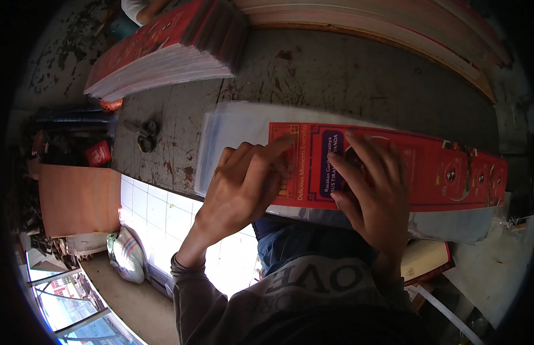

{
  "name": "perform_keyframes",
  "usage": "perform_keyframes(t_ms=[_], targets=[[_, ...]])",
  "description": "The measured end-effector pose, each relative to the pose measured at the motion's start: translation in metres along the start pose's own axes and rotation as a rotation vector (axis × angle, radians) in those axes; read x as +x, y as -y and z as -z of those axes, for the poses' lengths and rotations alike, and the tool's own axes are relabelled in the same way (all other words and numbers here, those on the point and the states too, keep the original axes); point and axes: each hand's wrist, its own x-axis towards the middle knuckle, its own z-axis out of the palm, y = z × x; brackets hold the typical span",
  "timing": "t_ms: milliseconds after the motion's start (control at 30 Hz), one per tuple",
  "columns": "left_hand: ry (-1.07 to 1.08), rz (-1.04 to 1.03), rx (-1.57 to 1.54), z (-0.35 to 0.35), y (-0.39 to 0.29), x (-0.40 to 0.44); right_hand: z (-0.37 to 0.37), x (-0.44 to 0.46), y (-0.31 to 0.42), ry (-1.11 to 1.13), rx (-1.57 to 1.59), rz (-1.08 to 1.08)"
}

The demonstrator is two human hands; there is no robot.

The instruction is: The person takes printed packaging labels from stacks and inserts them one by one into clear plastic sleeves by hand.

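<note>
Lying lengthwise over clear plastic sheets (232, 123), a long red printed strip (431, 178) occupies the near side of a dark, scuffed table (313, 72). Lettering runs crosswise at its left end, "Delicious Moments Everyday" legible; a dark purple panel sits just beside it, partly covered by fingers. Plastic shows beyond the strip at the left and along both long sides.

Left hand (241, 178): over the strip's left end, back of the hand up, fingers reaching toward the lettering. Thumb hidden; cannot tell whether it pinches the edge or merely rests there.

Right hand (373, 190): over the strip, near the purple panel. Fingers spread and slightly bent, thumb well apart from them, nothing enclosed. Contact of each fingertip with the surface: cannot tell.

Surroundings: black-handled scissors (145, 137) to the left of the plastic, apart from it. Beyond them, a thick stack of red printed pieces (158, 49), pale along its side. Another person's arm (152, 10) shows at the upper left, behind that stack. White sack (126, 256) below, beside the tiled floor (158, 210).
</note>
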Motion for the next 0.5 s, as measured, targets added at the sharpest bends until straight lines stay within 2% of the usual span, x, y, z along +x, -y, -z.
perform_keyframes(t_ms=[233, 300, 500], targets=[[0.005, -0.013, 0.038, 0.0017, -0.0029, -0.0011, 0.0003, -0.0001, -0.0006, 0.003, -0.002, 0.002], [-0.018, -0.037, 0.14, -0.0006, -0.0055, 0.0005, -0.0001, -0.0003, -0.0006, 0.006, -0.003, 0.0], [-0.023, -0.027, 0.085, -0.0077, -0.0054, -0.0017, 0.0006, 0.0002, -0.0002, 0.01, 0.0, -0.006]])
